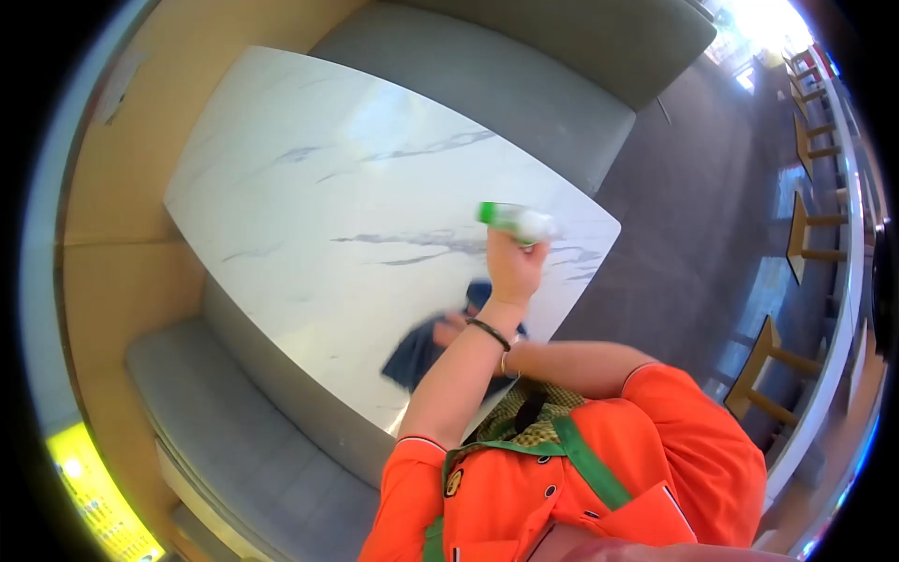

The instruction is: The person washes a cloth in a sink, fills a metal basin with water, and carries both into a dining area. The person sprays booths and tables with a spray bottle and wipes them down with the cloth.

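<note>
My left hand [515, 267] is closed around a green and white bottle [510, 219], held above the table near its right end. The bottle is smeared by motion, with its green end to the left. My left forearm crosses over my right one. Beneath it, my right hand [451, 330] grips a dark blue cloth [410, 356] at the table's near edge. Part of the cloth and most of the right hand are hidden behind the left forearm. Both lie over the white, grey-veined table [281, 187].
A grey bench [468, 75] runs along the table's far side, another grey seat [243, 431] along the left near side. A wood panel [122, 187] closes the left end. Wooden stools [758, 365] line a counter at the right, across the dark floor [684, 215].
</note>
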### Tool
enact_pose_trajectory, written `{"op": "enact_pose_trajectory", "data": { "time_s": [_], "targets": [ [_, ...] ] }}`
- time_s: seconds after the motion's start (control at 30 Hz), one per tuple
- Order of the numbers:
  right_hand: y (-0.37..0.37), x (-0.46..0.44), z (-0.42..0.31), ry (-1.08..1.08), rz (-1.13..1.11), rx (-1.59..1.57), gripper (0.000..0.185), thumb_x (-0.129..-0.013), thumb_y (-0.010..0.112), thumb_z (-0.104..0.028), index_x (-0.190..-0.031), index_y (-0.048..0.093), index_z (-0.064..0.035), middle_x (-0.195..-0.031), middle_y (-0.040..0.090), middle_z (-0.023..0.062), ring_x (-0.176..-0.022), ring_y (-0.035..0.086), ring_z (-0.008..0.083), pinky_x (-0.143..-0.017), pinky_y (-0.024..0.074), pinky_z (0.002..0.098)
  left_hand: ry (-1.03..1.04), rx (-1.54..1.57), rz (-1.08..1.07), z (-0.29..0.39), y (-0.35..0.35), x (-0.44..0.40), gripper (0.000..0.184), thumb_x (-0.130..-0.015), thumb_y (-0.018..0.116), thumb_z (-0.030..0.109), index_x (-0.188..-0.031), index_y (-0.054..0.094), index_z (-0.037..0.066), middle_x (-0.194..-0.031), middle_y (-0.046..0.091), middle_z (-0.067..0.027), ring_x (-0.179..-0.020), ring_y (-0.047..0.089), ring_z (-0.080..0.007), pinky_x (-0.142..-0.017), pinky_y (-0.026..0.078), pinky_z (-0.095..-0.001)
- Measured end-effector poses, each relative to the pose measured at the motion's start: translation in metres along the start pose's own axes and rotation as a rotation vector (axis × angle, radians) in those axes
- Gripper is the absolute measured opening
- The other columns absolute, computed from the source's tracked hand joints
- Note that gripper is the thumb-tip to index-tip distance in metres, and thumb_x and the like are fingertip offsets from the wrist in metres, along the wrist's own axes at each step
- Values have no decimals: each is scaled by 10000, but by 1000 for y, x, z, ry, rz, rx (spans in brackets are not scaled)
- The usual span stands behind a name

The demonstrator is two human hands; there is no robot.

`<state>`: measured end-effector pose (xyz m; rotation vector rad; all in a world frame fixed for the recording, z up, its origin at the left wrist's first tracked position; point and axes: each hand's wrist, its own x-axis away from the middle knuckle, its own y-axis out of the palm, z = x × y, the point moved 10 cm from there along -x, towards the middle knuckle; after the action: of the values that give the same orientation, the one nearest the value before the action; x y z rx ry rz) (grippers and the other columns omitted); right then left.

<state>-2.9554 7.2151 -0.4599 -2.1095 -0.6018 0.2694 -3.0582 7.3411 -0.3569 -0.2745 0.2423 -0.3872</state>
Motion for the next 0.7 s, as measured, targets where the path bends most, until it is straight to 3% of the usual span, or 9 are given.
{"op": "enact_pose_trajectory", "data": {
  "time_s": [0.03, 0.07, 0.1, 0.13, 0.17, 0.3, 0.43, 0.5, 0.7],
  "targets": [
    [-14, -2, 40, 99, 29, -39, 543, -864, 414, -380, -1335, 299, -136, -1399, 282, 81, -1284, 271, 233, -1048, 211, 390, -127, 167, -55, -14, 2, -3, 399, -736, 642, 111, -1065, 464, -26, -993, 558, -128, -903, 542, -293, -905, 367, -379],
    [-57, -3, 83, 258, 171, -559, 497, -864, 416, -331, -1283, 361, -68, -1346, 356, 127, -1265, 314, 229, -1039, 250, 386, -75, 216, 51, 1, -17, -8, 334, -741, 624, 94, -1021, 475, -12, -943, 567, -102, -878, 558, -267, -908, 365, -382],
    [-98, 6, 111, 365, 214, -373, 517, -767, 539, -304, -1240, 423, -130, -1286, 405, 115, -1218, 346, 263, -1022, 245, 395, -20, 263, 156, 23, -39, -13, 270, -747, 606, 77, -977, 487, 2, -894, 576, -76, -854, 574, -241, -911, 364, -384],
    [-132, 4, 137, 549, -44, -60, 474, -813, 490, -261, -1243, 410, -77, -1324, 373, 141, -1240, 324, 320, -1037, 242, 410, 96, 223, 173, 47, -53, -18, 235, -745, 612, 71, -947, 504, 19, -870, 570, -69, -868, 568, -231, -930, 349, -406],
    [-156, 19, 163, 570, 192, 214, 495, -815, 483, -274, -1263, 397, -81, -1350, 344, 130, -1258, 286, 335, -1033, 230, 449, 210, 182, 187, 67, -66, -16, 201, -744, 618, 65, -918, 520, 36, -847, 564, -63, -883, 563, -222, -950, 333, -429],
    [-191, 97, 222, 913, 494, 361, 526, -823, 489, -285, -1292, 366, -82, -1370, 326, 106, -1271, 272, 308, -1038, 206, 466, 101, 237, 184, 66, -100, 7, 229, -733, 620, 40, -931, 507, 46, -883, 553, -53, -904, 560, -237, -981, 300, -454],
    [-175, 163, 220, 1143, 766, 356, 553, -831, 494, -282, -1284, 341, -4, -1362, 308, 172, -1270, 262, 325, -1039, 221, 415, 26, 80, 252, 29, -124, 56, 228, -737, 614, 35, -934, 501, 50, -908, 547, -50, -923, 552, -244, -990, 276, -482],
    [-145, 195, 215, 1262, 1147, -29, 633, -843, 507, -250, -1312, 222, 64, -1341, 254, 268, -1250, 248, 389, -1047, 210, 404, -12, -35, 249, 13, -121, 72, 265, -772, 611, 90, -993, 480, 28, -979, 539, -76, -985, 521, -241, -957, 324, -400],
    [-51, 178, 148, 1335, 1225, -336, 628, -842, 516, -264, -1280, 249, 98, -1295, 313, 285, -1209, 304, 397, -1026, 240, 402, -140, 83, 207, -17, -130, 103, 398, -733, 672, 117, -1056, 481, -13, -1044, 531, -129, -1007, 499, -286, -954, 322, -353]
  ]
}}
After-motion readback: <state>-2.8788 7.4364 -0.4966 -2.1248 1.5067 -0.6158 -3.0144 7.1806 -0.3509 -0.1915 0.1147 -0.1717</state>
